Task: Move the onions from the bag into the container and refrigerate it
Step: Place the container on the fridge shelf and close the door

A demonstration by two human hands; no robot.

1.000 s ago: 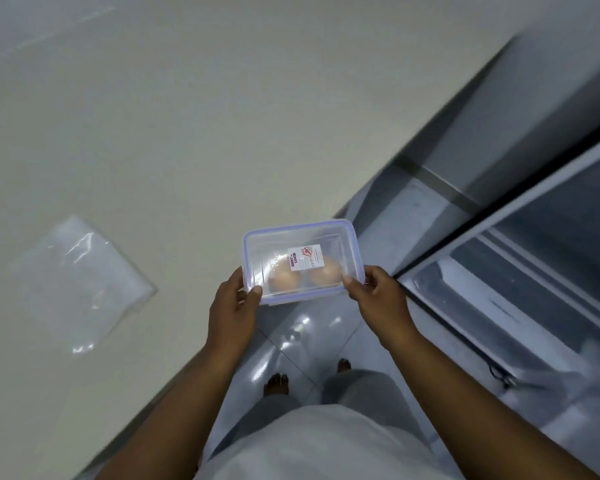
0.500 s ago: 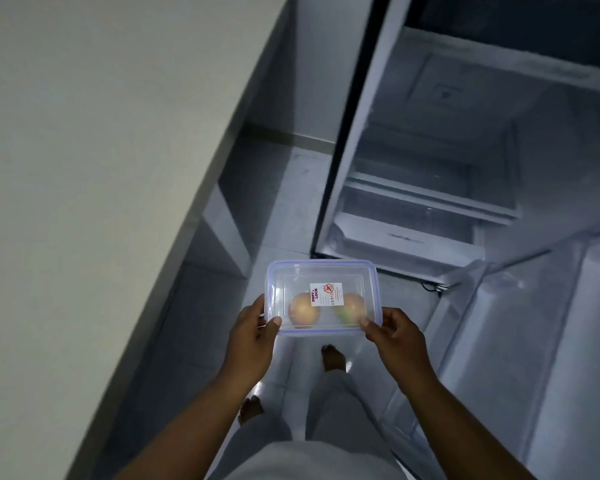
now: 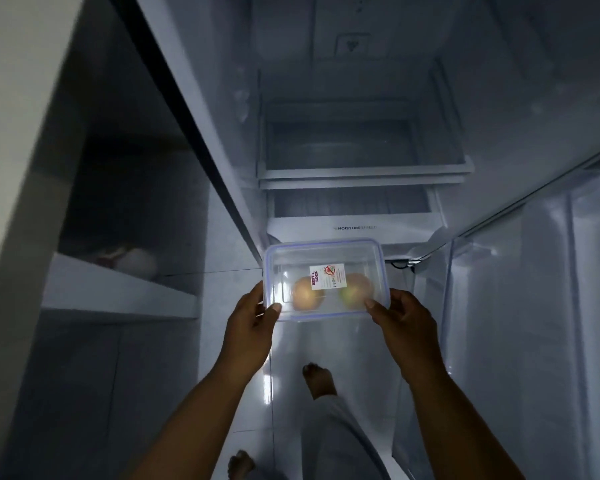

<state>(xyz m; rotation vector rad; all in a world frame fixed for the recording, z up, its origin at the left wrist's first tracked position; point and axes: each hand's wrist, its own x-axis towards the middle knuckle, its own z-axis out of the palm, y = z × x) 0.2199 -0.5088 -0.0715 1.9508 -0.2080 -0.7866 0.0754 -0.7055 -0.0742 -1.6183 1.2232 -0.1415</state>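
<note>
At frame centre, left hand (image 3: 248, 318) and right hand (image 3: 404, 317) fingers grip the lidded container (image 3: 324, 278) holding two onions (image 3: 307, 294) before the open refrigerator (image 3: 361, 161).

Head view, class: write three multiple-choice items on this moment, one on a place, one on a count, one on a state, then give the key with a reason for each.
1. Where is the container?
A. On a fridge shelf
B. Held in front of the open fridge
C. On the floor

2. How many onions show through the lid?
A. One
B. Two
C. Four

3. How is the container held?
A. By the left hand alone
B. By the right hand alone
C. By both hands, one at each near corner

Key:
1 B, since it hangs in the air below the drawer marked MOISTURE, not yet inside.
2 B, since two round onions lie side by side under the label.
3 C, since the left hand and the right hand each have a grip on a near corner.
</note>
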